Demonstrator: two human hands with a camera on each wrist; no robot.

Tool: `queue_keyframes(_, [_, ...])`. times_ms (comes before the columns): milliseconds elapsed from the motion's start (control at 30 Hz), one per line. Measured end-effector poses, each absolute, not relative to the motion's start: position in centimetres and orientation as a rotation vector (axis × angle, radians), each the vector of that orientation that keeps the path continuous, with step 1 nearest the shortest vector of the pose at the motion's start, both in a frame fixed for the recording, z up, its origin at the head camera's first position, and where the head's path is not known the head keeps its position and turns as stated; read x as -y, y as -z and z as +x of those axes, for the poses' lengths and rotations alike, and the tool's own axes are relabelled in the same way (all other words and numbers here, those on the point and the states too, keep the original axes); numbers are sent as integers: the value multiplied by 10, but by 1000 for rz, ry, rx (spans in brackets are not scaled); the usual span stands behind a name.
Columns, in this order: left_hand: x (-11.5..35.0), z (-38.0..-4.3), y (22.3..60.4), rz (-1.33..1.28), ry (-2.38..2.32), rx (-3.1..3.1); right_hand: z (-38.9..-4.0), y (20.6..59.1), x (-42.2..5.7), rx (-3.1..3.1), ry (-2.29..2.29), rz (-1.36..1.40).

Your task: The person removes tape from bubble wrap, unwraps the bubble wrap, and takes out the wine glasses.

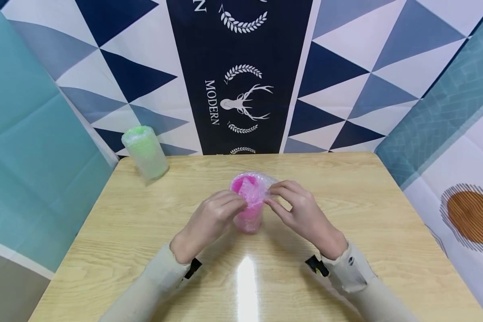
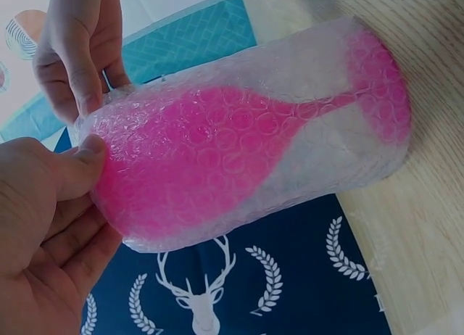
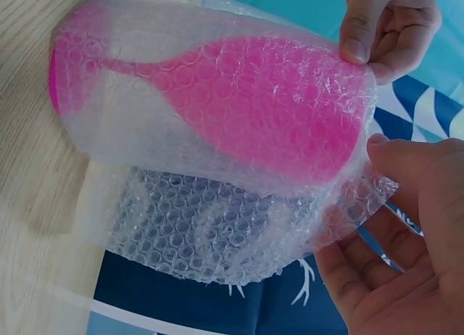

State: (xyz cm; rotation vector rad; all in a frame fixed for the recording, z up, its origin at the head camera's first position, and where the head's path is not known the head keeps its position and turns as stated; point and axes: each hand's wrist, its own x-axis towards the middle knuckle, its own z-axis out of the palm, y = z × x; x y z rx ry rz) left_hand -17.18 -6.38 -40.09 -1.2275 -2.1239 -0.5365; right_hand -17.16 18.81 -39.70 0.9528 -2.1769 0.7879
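Observation:
A pink stemmed goblet (image 2: 196, 157) stands upright on the table, rolled in clear bubble wrap (image 3: 210, 226). Its bowl is at the top and its foot rests at the bottom. My left hand (image 1: 215, 212) pinches the wrapped rim between thumb and fingers. On the other side, my right hand (image 1: 298, 212) grips the upper edge of a loose flap of the wrap, which stands away from the goblet's side. In the head view, wrap is bunched over part of the goblet's mouth, and my left fingers hide some of the rim.
A green item (image 1: 146, 152) wrapped in bubble wrap stands at the table's far left corner. The wooden table (image 1: 326, 179) meets a patterned cloth backdrop (image 1: 241, 89) at its far edge. More cloth hangs on both sides.

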Motion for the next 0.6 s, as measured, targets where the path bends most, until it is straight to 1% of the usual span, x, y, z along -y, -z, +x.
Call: queue_keyframes(600, [65, -172, 403, -1226, 578, 2120, -170, 396, -186, 2157, -805, 973])
